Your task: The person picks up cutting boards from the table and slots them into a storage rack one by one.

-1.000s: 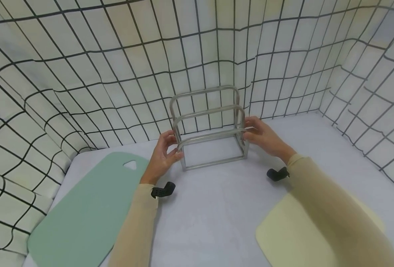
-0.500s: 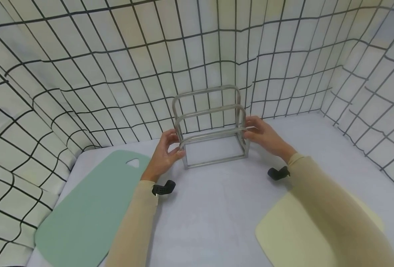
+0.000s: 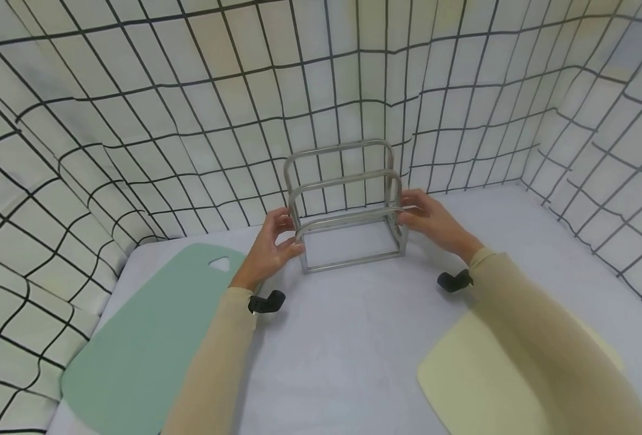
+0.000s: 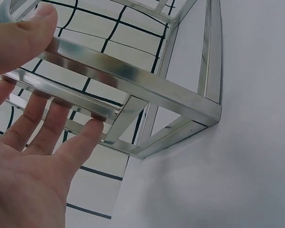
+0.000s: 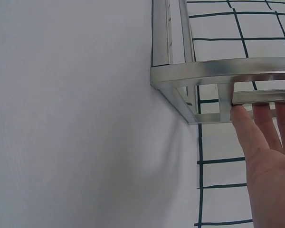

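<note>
A silvery metal rack with three rounded hoops [image 3: 353, 262] stands on the white table near the back wall. At its left side my left hand [image 3: 266, 251] holds the uprights. In the left wrist view the thumb [image 4: 26, 38] lies on the front upright and several fingertips [image 4: 92, 128] press the upright behind it. My right hand [image 3: 435, 223] holds the rack's right side, with its thumb at the front hoop in the head view. Fingertips [image 5: 240, 114] touch an upright in the right wrist view, where the thumb is out of frame.
A green cutting board [image 3: 152, 338] with a handle hole lies flat on the left. To the right, a pale yellow board [image 3: 462, 374] lies partly under the right forearm. White cloth walls with black grid lines [image 3: 234, 121] enclose the table [image 3: 342, 338] at the back and sides.
The head view has shifted slightly, so the green board and left wall appear a little further right. Both hands keep their hold on the rack.
</note>
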A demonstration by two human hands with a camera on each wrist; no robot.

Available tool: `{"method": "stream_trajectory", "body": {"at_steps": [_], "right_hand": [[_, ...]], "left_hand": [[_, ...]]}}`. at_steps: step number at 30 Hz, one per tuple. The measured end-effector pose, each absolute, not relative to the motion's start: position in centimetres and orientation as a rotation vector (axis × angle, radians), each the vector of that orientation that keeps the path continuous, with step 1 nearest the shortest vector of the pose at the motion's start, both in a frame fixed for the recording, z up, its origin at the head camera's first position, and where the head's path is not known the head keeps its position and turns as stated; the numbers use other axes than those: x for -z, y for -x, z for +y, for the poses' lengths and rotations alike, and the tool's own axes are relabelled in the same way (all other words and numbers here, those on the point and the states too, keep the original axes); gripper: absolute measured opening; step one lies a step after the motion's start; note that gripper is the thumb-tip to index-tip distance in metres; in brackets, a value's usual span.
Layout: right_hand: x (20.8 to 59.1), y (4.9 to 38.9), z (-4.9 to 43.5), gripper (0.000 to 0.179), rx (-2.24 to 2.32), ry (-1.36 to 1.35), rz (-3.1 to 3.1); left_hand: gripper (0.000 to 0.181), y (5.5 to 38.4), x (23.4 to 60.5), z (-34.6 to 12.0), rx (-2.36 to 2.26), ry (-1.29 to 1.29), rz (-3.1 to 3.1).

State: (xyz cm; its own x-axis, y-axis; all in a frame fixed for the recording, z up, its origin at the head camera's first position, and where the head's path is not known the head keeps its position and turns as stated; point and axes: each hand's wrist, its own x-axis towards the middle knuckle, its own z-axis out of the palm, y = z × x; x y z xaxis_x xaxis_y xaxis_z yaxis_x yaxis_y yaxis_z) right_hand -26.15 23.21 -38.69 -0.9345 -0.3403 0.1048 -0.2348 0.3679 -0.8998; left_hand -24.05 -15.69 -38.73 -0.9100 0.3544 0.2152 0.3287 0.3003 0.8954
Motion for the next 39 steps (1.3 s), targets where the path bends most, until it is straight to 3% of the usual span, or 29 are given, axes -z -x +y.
{"method": "stream_trajectory", "body": {"at_steps": [18,39], "right_hand": [[37.9,25.5,22.2,0.065,1.628,0.462,2.565],[35.9,24.2,20.9,0.053,1.93,0.446,2.855]], "left_hand": [[0.092,22.9,36.4,-17.4,-1.462,-0.616,2.686],[0.072,22.2,35.4,-22.8,-1.176,-0.51,2.923]]}}
